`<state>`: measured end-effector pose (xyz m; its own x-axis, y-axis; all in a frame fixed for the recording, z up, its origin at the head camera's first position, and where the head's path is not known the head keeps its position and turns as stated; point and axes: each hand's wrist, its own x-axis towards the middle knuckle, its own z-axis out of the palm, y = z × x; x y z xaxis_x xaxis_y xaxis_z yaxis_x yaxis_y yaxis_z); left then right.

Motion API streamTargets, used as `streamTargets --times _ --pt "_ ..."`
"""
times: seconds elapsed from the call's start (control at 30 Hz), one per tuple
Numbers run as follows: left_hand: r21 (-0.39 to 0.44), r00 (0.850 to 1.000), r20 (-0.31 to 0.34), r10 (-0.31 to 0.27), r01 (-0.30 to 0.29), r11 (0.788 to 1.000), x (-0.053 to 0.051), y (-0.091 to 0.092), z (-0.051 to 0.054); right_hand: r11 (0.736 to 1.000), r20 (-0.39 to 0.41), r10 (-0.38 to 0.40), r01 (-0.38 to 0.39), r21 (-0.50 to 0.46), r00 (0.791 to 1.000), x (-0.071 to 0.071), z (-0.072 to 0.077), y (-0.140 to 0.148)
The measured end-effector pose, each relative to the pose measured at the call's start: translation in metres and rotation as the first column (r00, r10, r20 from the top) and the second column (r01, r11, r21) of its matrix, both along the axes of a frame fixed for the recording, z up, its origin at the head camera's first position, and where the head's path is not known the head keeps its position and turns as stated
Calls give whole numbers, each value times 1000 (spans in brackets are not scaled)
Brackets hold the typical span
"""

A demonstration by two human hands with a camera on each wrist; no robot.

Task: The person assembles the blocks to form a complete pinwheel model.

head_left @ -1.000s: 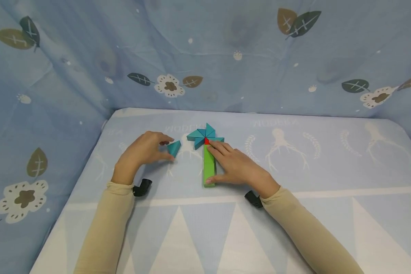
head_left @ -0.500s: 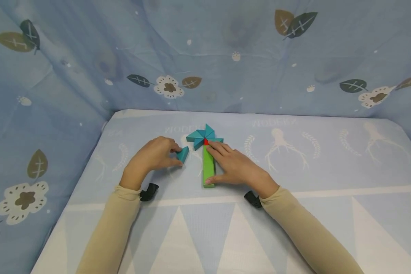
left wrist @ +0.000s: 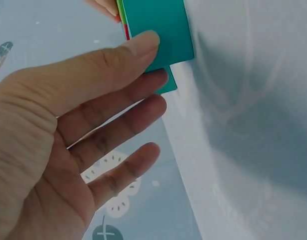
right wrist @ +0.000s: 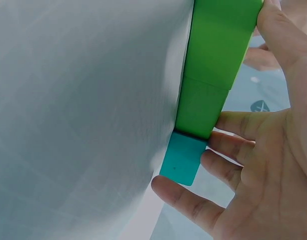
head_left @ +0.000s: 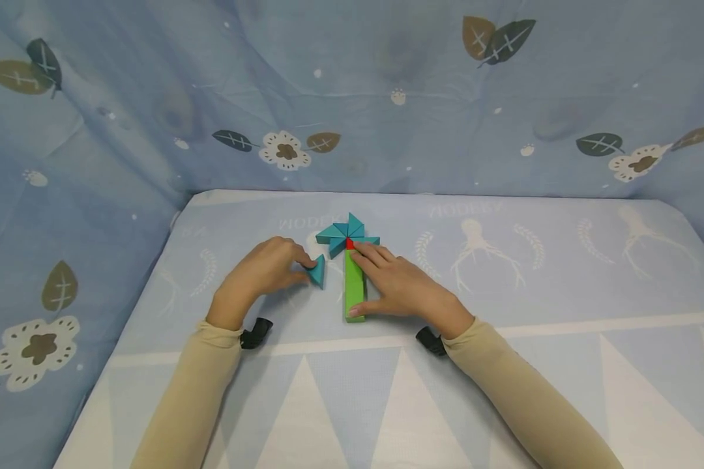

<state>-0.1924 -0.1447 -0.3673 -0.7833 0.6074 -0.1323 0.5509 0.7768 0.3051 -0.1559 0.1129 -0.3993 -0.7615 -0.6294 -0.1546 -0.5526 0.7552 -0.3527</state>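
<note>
My left hand (head_left: 270,266) pinches a teal triangular block (head_left: 317,271) between thumb and index finger, left of the green blocks. In the left wrist view the thumb lies flat on the teal triangular block (left wrist: 161,32), while the other fingers extend below. A pinwheel of teal triangular blocks (head_left: 331,232) lies flat on the table, with a red piece (head_left: 349,243) at its centre. Below it runs a strip of green blocks (head_left: 354,284). Along the strip's right side rests my right hand (head_left: 400,283); in the right wrist view its straight fingers touch the green blocks (right wrist: 211,70) and reach a teal block (right wrist: 182,159).
A pale patterned cloth covers the table (head_left: 540,280). Behind and to the left hangs a blue curtain (head_left: 375,143) printed with leaves and flowers. Black camera mounts (head_left: 256,333) sit at both wrists, low over the table.
My left hand has moved right and slightly nearer the person, bringing the teal triangular block closer to the green strip and turning it. My right hand stays in place on the green blocks.
</note>
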Motion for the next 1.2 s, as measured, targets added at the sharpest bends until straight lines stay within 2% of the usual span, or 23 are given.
streamTargets --times 0.07,0.23,0.3,0.57,0.87,1.2 --pt "12 1000 7 14 -14 1000 0 0 1 1000 3 1 -1 0 1000 0 0 0" --pt "56 995 4 104 -104 993 -1 -8 6 1000 9 -1 1 2 1000 -1 0 0" --pt "62 993 7 115 -115 991 -2 -11 6 1000 8 -1 1 3 1000 -1 0 0" --pt "67 996 52 72 -75 995 -5 -6 -1 1000 9 1 -1 2 1000 -2 -1 0" --pt "91 1000 -4 -16 17 996 -3 5 -6 1000 -4 -2 2 -10 1000 -1 -2 1" --pt "111 999 -27 -21 24 994 -1 11 -13 1000 -10 -4 4 -12 1000 -1 -4 1"
